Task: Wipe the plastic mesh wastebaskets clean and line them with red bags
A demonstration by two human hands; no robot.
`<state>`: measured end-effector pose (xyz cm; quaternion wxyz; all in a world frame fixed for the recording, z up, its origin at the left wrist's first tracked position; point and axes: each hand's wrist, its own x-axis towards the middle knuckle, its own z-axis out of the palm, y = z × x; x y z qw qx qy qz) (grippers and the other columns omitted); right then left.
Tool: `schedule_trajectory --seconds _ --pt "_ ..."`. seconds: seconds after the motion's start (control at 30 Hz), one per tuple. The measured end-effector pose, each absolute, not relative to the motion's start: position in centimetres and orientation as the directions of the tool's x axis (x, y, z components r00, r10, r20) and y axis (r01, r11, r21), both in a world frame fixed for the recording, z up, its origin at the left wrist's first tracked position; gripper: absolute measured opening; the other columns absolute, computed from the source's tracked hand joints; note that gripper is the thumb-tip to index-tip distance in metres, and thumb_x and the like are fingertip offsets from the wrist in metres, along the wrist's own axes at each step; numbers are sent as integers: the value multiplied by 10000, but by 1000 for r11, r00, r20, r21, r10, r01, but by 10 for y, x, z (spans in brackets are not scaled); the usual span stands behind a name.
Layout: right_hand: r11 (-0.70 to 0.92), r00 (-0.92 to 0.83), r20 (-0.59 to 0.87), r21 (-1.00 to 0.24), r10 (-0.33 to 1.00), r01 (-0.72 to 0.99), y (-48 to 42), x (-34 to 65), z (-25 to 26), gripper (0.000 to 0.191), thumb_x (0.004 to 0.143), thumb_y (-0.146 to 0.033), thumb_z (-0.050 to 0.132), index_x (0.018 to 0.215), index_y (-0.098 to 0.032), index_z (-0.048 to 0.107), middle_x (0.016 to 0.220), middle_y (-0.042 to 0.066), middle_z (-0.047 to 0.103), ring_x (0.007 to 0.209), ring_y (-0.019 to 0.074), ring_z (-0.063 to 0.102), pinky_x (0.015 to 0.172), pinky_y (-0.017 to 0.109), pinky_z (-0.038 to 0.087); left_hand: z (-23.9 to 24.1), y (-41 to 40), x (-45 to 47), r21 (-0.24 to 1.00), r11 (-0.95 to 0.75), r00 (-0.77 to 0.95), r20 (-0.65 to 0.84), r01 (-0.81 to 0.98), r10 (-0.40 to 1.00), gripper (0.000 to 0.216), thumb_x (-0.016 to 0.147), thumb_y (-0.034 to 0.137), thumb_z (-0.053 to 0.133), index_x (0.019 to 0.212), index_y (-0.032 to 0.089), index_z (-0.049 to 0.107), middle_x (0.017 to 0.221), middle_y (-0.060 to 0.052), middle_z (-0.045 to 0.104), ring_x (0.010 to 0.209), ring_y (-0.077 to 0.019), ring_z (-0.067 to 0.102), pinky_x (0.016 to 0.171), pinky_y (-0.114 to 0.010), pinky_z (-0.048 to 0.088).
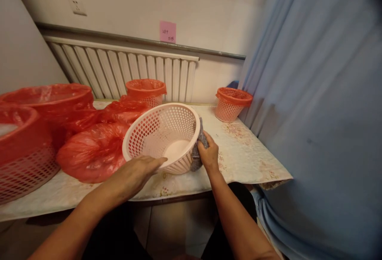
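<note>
A pale pink plastic basket (177,148) with a perforated wall is tilted toward me above the front of the table. My left hand (143,172) grips its near rim, the thumb over the edge and the other fingers hidden behind the wall. On the basket's right side, my right hand (209,152) is closed around a grey cloth (196,162) and presses it against the outer wall. Inside, the basket holds nothing visible. Just left of it lies a crumpled red plastic bag (92,152).
Red-lined baskets stand at the left (26,168), at the back (146,89) and at the back right (229,107). The flowered tablecloth (247,152) covers the table. A blue curtain (316,113) hangs along the right, and a white radiator (113,67) lines the wall.
</note>
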<state>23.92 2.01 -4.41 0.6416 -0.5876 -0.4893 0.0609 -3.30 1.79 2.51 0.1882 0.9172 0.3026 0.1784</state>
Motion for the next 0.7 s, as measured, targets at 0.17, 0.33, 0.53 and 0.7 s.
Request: schedule_trajectory --seconds 0.17,0.33,0.53,0.7 --pt "83 562 424 -844 711 531 17 225 -123 492 780 -223 495 1254 -153 604 1276 116 622 1200 243 561 1077 406 394 25 24 -38 406 -712 712 184 572 677 351 910 333 478 1226 281 622 1208 -68 678 1102 -267 624 952 -364 454" --pt "57 543 422 -824 726 564 2 200 -164 488 800 -238 470 1263 -142 590 1275 136 616 1203 252 558 1066 413 408 37 9 21 294 -729 698 222 618 681 482 913 428 518 1331 190 485 1177 -139 675 1078 -307 636 899 -398 478" --pt "1 531 270 -892 803 451 -2 207 -165 441 743 -249 524 1153 -170 665 1164 94 690 1110 247 627 1006 395 466 44 7 54 122 -689 663 195 715 723 297 980 305 361 1175 180 546 952 -118 724 886 -279 694 746 -357 494" --pt "114 704 304 -946 642 304 -9 223 -89 493 772 -314 554 1232 -148 618 1263 91 639 1203 238 565 1053 380 423 36 12 34 155 -830 804 206 536 558 293 996 255 309 1087 176 575 946 -89 711 850 -232 671 719 -315 480"
